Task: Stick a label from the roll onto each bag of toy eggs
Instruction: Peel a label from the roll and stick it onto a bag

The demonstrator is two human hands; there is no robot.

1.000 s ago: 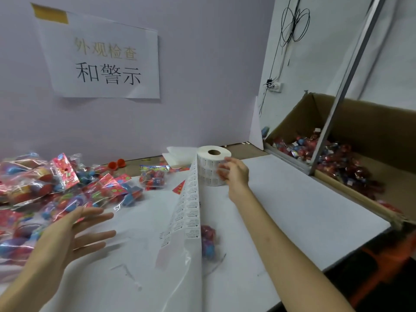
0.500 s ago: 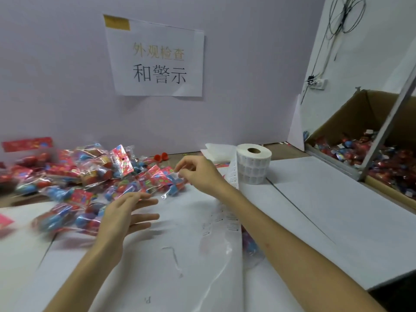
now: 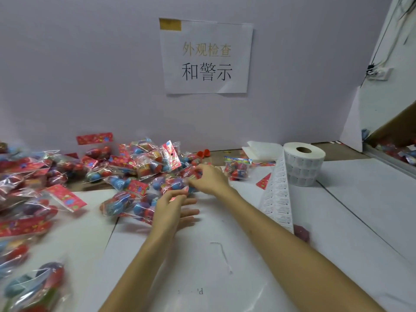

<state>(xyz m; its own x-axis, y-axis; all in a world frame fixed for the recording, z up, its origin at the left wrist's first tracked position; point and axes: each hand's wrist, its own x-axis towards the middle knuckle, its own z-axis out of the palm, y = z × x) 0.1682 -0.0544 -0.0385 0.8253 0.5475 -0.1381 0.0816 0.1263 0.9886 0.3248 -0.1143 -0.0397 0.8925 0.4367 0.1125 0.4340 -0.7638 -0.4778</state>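
Right hand [image 3: 209, 180] fingers curled, pinching a bag of toy eggs [image 3: 173, 184] at the pile's edge, left hand [image 3: 172, 209] fingers loosely spread alongside, label roll [image 3: 304, 165] standing on end on tabletop [image 3: 247, 255], core hole upward, label strip [image 3: 279, 194] running lengthwise toward the viewer.

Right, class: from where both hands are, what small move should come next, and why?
Probably pull the bag out onto the white table: the right hand pinches it at the edge of the pile, the left hand is open beside it, and the label strip lies nearby.
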